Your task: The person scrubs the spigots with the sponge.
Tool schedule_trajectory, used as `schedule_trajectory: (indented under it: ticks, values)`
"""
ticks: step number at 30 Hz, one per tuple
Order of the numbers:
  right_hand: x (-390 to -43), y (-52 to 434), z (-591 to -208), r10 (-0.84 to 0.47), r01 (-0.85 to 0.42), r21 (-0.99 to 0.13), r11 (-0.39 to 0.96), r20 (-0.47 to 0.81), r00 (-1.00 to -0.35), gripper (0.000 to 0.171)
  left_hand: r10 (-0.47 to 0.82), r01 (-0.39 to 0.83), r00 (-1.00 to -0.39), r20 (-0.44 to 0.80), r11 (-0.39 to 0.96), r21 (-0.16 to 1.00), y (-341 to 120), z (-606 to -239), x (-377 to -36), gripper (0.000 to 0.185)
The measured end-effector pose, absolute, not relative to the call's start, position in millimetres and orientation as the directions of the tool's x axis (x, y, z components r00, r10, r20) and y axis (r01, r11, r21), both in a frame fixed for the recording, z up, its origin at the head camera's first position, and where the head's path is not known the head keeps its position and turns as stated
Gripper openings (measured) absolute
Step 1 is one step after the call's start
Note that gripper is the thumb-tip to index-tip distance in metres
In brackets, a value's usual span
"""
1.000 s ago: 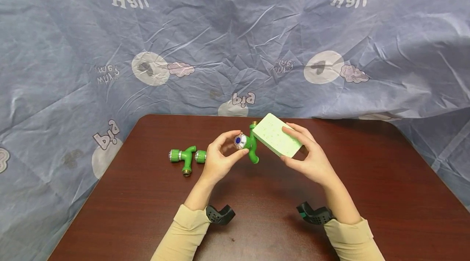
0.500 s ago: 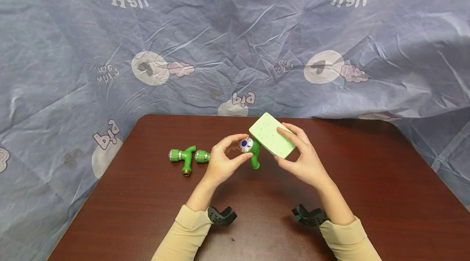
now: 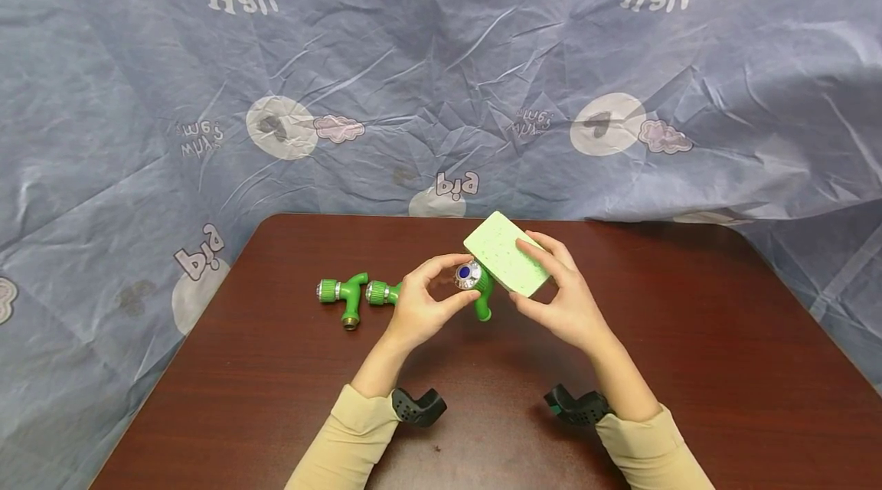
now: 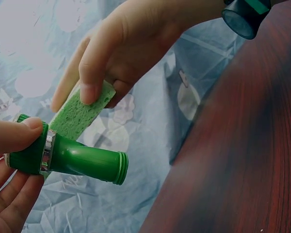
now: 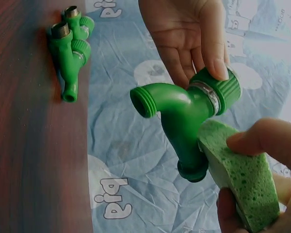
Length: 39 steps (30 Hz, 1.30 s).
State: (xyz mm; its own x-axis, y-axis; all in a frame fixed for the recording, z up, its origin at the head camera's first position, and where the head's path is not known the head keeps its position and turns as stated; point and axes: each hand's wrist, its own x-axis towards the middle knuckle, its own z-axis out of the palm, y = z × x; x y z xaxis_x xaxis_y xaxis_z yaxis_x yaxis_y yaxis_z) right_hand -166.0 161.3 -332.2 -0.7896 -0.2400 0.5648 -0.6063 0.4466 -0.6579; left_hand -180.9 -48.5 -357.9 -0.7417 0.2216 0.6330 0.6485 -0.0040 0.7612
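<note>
Cloth: grey-blue, creased, printed with white circles and lettering, hanging beyond the fingers of both hands.
Table: dark reddish-brown wood, below the fingers.
Sleeves: 2, beige; the left sleeve and the right sleeve lie nearer the person than the fingers, on the forearms.
Right hand: fingers clamped on the sponge, thumb at its near edge, 1 finger lying across its broad face.
Left hand: fingers clamped on the held tap by its knob, thumb on 1 side, the other fingers opposite.
Sponge: light green, tilted, between the right thumb and fingers; 1 end appears to touch the held tap's body.
Held tap: green, off the left fingertips, its spout pointing toward the person past the left thumb.
Table taps: 2, green, left of the left fingers; the outer tap shows whole, the inner tap is partly hidden behind the left hand.
Wrist cameras: 2, black; left camera and right camera, behind the fingers at the wrists.
Knob: ribbed green, under the left thumb.
Disc: blue, on the knob's silver end, between the left fingertips.
</note>
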Motion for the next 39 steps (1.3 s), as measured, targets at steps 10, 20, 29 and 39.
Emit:
schedule_trajectory:
  ticks: [10,20,29,39]
  values:
    - [-168,172,-330,-0.149,-0.587,-0.693,0.419,0.585,-0.797,0.065,0.189,0.651,-0.745,0.639,-0.001,0.759,-52,-356,-182,0.043]
    - [-166,168,-330,-0.293,-0.577,-0.725,0.376,0.498,-0.816,0.064,0.123,0.608,-0.79,0.601,0.02,0.794,-54,-355,-183,0.042]
    - [-179,183,-345,-0.358,-0.638,-0.716,0.285,0.537,-0.763,0.066,0.003,0.599,-0.801,0.599,0.001,0.801,-56,-355,-187,0.043]
    - [-185,194,-355,-0.464,-0.624,-0.751,0.216,0.483,-0.742,0.067,-0.096,0.584,-0.804,0.586,0.053,0.81,-57,-352,-186,0.042]
